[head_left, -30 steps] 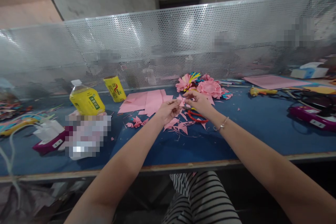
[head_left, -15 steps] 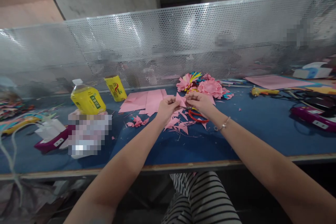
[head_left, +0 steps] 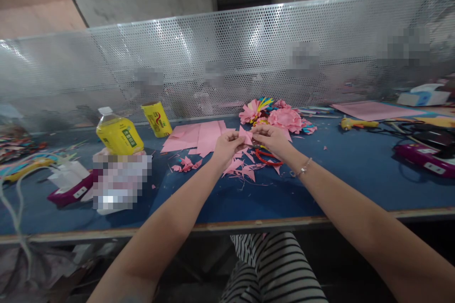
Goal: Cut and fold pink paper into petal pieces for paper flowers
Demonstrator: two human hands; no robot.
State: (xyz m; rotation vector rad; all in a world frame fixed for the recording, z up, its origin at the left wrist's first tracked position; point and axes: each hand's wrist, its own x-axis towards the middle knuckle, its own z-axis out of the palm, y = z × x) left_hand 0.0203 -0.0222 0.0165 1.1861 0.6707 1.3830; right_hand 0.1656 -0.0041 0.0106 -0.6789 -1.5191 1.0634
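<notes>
A small folded piece of pink paper [head_left: 245,136] with a pointed top is pinched between my two hands above the table. My left hand [head_left: 227,146] grips its left and lower side, thumb in front. On the other side my right hand [head_left: 270,139] has its fingertips closed at the paper's right edge. Pink paper scraps [head_left: 245,169] lie below the hands, beside red-handled scissors [head_left: 269,158] partly covered by my right hand. Several pink sheets [head_left: 199,136] lie to the left, and pink paper flowers [head_left: 285,119] are piled behind my right hand.
A bottle of yellow liquid [head_left: 120,135] and a yellow packet [head_left: 157,120] stand at the left. Purple power strips [head_left: 424,158] lie at both sides with cables. A yellow glue gun [head_left: 359,124] rests at the right. A perforated metal screen [head_left: 241,57] runs along the back.
</notes>
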